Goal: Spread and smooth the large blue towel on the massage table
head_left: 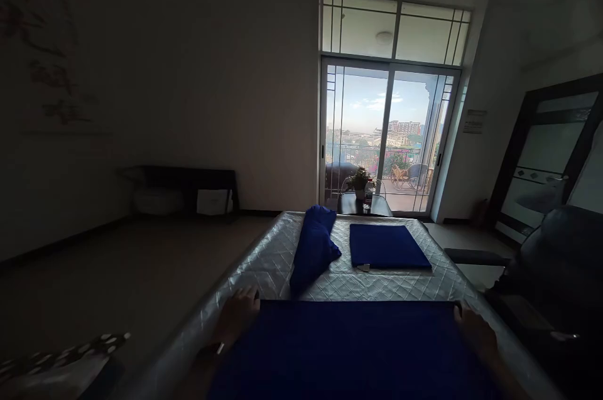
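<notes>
A wide dark blue cloth (353, 350) stretches between my two hands, its far edge nearly straight. My left hand (237, 313) is closed on the cloth's left corner, with a band on the wrist. At the opposite corner, my right hand (475, 328) pinches the fabric, fingers wrapped over the edge. Beyond the cloth, a crumpled blue cloth (315, 249) lies on the silvery quilted mattress (264, 268). Beside it rests a neatly folded blue cloth (389, 246) with a small white tag at its near edge. The lower part of the held cloth runs out of view.
Behind the mattress stands a small dark table (346, 204) with a potted plant (360, 181) and a bottle. A sliding glass door (358, 111) is at the back. A dark chair (565, 262) stands close on the right; a low dark bench (188, 177) is against the wall.
</notes>
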Tool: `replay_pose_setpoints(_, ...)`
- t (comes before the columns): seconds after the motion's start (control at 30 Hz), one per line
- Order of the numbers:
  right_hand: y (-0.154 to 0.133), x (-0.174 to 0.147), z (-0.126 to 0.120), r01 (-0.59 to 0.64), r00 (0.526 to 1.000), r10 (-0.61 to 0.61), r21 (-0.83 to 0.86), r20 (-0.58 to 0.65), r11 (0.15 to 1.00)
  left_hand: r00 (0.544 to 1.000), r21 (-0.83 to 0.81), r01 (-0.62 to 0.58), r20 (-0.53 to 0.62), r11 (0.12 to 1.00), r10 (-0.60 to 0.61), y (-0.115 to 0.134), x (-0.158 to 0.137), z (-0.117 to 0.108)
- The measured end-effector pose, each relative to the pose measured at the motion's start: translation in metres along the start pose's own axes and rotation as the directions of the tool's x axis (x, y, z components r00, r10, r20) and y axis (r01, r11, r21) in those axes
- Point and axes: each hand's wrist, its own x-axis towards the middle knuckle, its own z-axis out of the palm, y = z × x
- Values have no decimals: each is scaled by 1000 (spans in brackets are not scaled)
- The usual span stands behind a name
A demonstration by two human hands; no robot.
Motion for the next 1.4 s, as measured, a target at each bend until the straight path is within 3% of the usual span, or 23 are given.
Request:
replay_pose_setpoints(0.23, -7, -2, -4, -24, 999, 28, -91, 36, 996, 998, -126, -16, 66, 992, 24, -16, 1, -2)
replay_pose_setpoints(0.4, -17, -2, -10, -63, 988, 90, -198, 129, 978, 989, -322, 48, 146, 946, 0, -22, 4, -4)
replay_pose_setpoints(0.5, -19, 0, -13, -32, 982, 81, -275, 169, 961, 995, -384, 54, 94, 922, -20, -22, 7, 1)
replay_pose_setpoints(0.63, -21, 7, -17, -21, 976, 86, -310, 198, 951, 1000, -320, 15, 5, 947, -14, -23, 11, 12)
replay_pose_setpoints(0.87, -38, -2, -26, -13, 988, 69, -378, 136, 926, 999, -222, 43, 24, 974, -38, -33, 14, 16)
replay_pose_setpoints(0.97, -67, -16, -33, 28, 998, -4, -442, 55, 897, 999, -174, 28, -18, 984, -31, -31, 11, 10)
replay_pose_setpoints(1.1, -140, -44, -25, 249, 968, -240, -392, 72, 886, 995, -105, -33, -102, 994, 22, -19, 5, 3)
replay_pose_setpoints(1.17, -184, -63, -7, 365, 931, -337, -316, 141, 876, 992, -95, -83, -107, 992, 73, -10, 2, 3)
replay_pose_setpoints(1.3, -262, -107, 45, 583, 799, -535, -134, 275, 802, 986, -118, -163, -58, 980, 157, 5, -7, 11)
replay_pose_setpoints(1.4, -298, -132, 74, 592, 759, -557, 0, 339, 806, 986, -143, -168, -26, 975, 166, 6, -13, 21)
